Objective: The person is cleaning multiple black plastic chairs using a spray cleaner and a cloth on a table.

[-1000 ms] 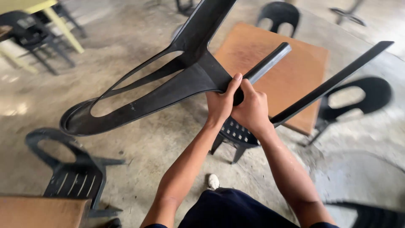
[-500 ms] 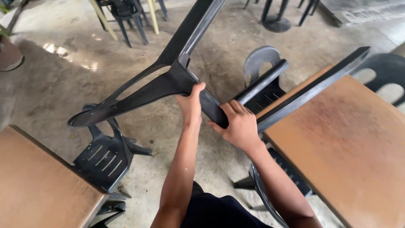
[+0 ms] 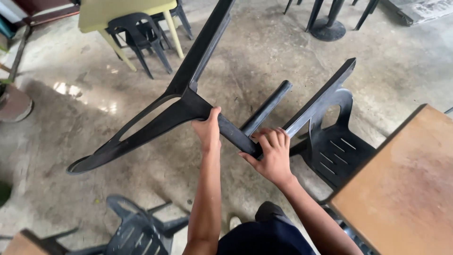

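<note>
Gripping a black plastic chair (image 3: 155, 123) held upturned in the air above the concrete floor (image 3: 264, 61), both hands are closed on its frame. The left hand (image 3: 209, 130) wraps the edge where the armrest loop meets the seat; the right hand (image 3: 270, 153) clasps the same edge just beside it, fingers curled over. Another black chair (image 3: 332, 148) stands below, touching a brown table (image 3: 406, 189). A yellow table (image 3: 118, 12) stands well apart.
</note>
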